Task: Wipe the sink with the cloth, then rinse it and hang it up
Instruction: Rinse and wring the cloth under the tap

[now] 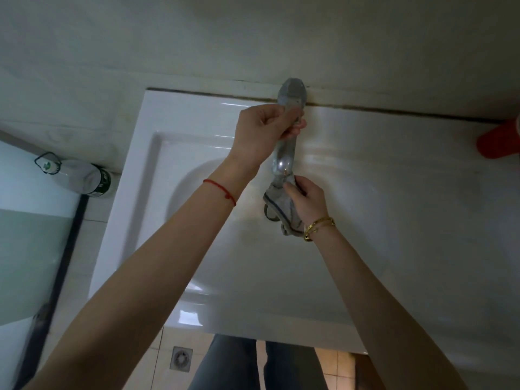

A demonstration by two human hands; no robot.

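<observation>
A white sink point(213, 280) fills the middle of the head view, its basin below my arms. A chrome tap point(284, 154) reaches from the back wall out over the basin. My left hand point(261, 133) grips the tap lever near its base, fingers curled round it. Just under the spout, my right hand point(308, 199) holds a bunched grey cloth point(281, 218) with a dark edge stripe; part of the cloth hangs below my fingers over the basin. I cannot tell whether water is running.
A plastic bottle point(81, 175) stands on the floor left of the sink by the wall. A red object point(501, 142) sits on the counter at the far right edge. A floor drain point(181, 358) lies below the sink front, beside my legs.
</observation>
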